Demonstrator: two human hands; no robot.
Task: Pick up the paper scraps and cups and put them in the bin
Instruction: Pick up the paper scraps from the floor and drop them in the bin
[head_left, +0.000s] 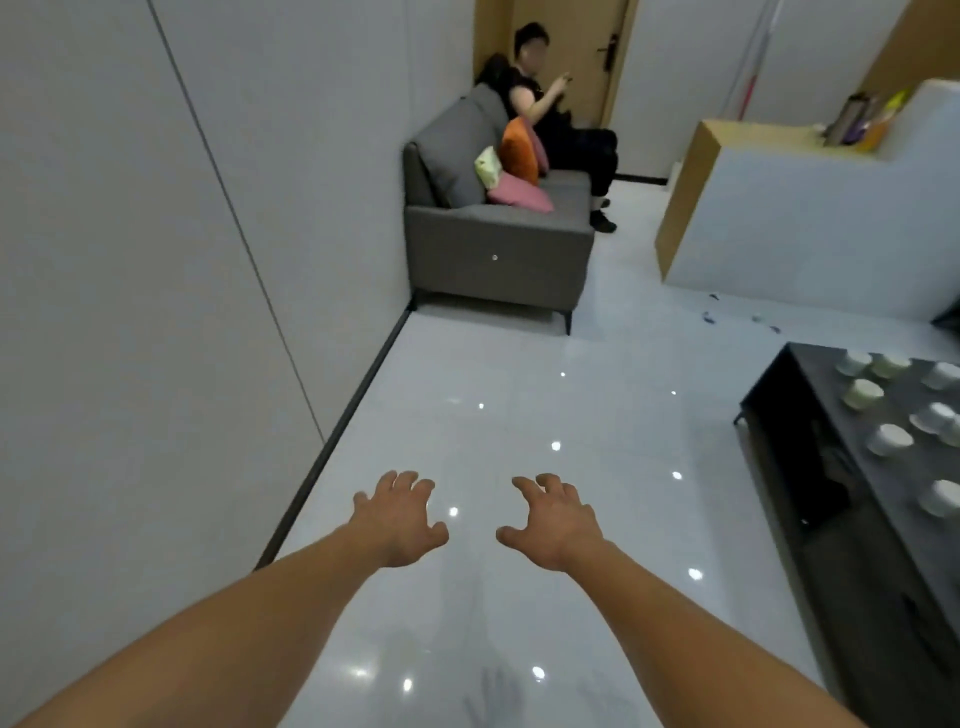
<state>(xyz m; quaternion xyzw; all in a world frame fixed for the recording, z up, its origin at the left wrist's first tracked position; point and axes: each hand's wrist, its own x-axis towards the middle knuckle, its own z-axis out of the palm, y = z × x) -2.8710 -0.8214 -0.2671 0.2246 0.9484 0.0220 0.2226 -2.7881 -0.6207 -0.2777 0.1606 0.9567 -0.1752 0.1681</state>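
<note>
Hands empty, fingers spread.
Left hand (397, 519) and right hand (556, 522) hover over floor (519, 374); cups (862, 393) stand on dark table (810, 364) at right; grey sofa (493, 244) ahead.

— What sort of place is this?
— A living room, or a small lounge. A grey sofa (498, 244) stands against the wall with orange and pink cushions (519, 148), and a person (561, 130) sits on it.
— What else points that way?
— Glossy white floor tiles (519, 389), a wooden door (571, 52) with a handle behind the sofa, a low dark desk (821, 374) carrying cups (889, 439), and a white counter (805, 218) with wood sides holding bottles (852, 122).
</note>
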